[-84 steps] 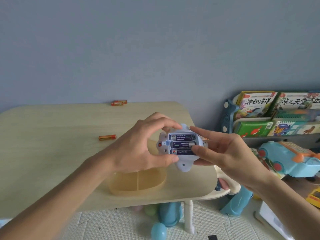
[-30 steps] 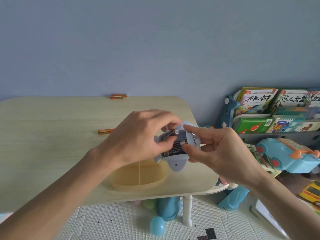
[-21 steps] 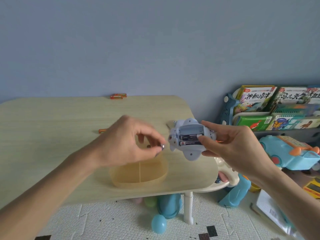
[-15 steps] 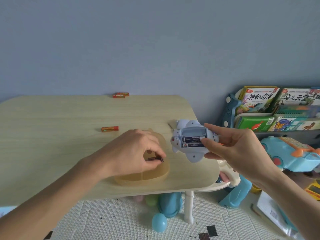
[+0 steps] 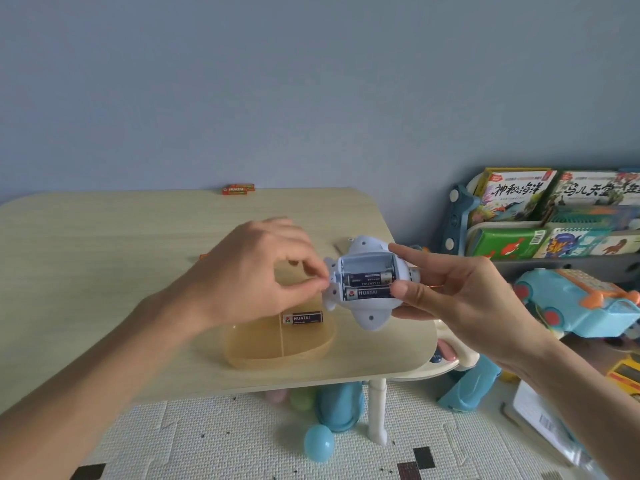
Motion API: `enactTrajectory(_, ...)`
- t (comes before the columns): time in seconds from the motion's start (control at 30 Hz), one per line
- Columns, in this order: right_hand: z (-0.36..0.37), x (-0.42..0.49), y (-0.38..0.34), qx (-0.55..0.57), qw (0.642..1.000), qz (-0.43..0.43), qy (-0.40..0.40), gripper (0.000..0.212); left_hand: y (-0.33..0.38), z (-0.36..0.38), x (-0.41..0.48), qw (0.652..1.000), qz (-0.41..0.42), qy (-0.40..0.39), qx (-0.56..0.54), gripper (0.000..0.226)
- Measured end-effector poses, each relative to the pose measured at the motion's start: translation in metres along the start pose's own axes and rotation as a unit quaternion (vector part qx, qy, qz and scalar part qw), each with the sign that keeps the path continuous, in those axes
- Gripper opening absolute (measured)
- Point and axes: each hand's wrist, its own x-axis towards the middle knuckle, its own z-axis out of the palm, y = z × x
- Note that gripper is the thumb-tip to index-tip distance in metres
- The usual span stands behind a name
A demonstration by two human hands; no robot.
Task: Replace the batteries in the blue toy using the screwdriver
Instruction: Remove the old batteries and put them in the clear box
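Right hand (image 5: 460, 299) grips the blue toy (image 5: 369, 285) above the table (image 5: 104, 254) edge, compartment open, two batteries (image 5: 369, 284) seated, top slot empty. Left hand (image 5: 256, 282) pinched, empty, beside it. One battery (image 5: 302, 318) in the amber tray (image 5: 277, 344). Best: lever the next from its spring end, toy steadied.

A single view is given — from a head-worn wide-angle camera, aimed forward and slightly down. The wooden table (image 5: 104, 271) is seen from just above its near edge, the blue-grey wall (image 5: 311, 81) is faced beyond — and the hands are framed close, at centre.
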Motion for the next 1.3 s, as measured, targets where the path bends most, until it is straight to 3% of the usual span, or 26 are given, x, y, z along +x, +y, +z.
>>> enactTrajectory(0.1, 0.003, 0.001, 0.0, 0.013, 1.0, -0.011, -0.019, 0.067, 0.012, -0.001, 0.01, 0.999, 0.023, 0.039, -0.008, 0.018)
enactTrajectory(0.37, 0.006, 0.003, -0.002, 0.025, 0.998, -0.035, -0.035, 0.068, 0.03, 0.019, 0.028, 0.998, 0.062, -0.002, 0.021, 0.013)
enactTrajectory(0.57, 0.008, -0.001, -0.004, 0.023, 0.998, -0.042, -0.05, 0.046, 0.033, 0.024, 0.026, 0.997, 0.055, -0.05, 0.012, 0.026)
enactTrajectory(0.7, 0.01, 0.0, -0.01, 0.028, 0.997, -0.042, -0.059, 0.047, 0.033, 0.028, 0.027, 0.997, 0.071, -0.028, 0.011, 0.042)
enactTrajectory(0.83, 0.013, 0.001, -0.012, 0.002, 0.998, -0.022, -0.051, 0.035, 0.031, 0.03, 0.029, 0.997, 0.075, -0.007, -0.013, 0.041)
enactTrajectory(0.93, 0.012, 0.003, -0.01, -0.003, 0.999, -0.013, -0.031, 0.049, 0.024, 0.024, 0.026, 0.995, 0.063, 0.003, -0.075, 0.03)
enactTrajectory(1.03, 0.011, 0.004, -0.007, -0.017, 1.0, -0.017, -0.016, 0.062, 0.017, 0.02, 0.023, 0.996, 0.053, 0.013, -0.068, 0.012)
enactTrajectory(1.17, 0.011, 0.001, -0.007, -0.031, 0.999, -0.03, -0.016, 0.06, 0.014, 0.022, 0.022, 0.997, 0.015, 0.029, -0.075, 0.014)
enactTrajectory(1.3, 0.005, 0.003, -0.008, -0.019, 0.999, -0.025, 0.014, 0.068, 0.017, 0.013, 0.019, 0.978, -0.034, 0.079, -0.191, 0.021)
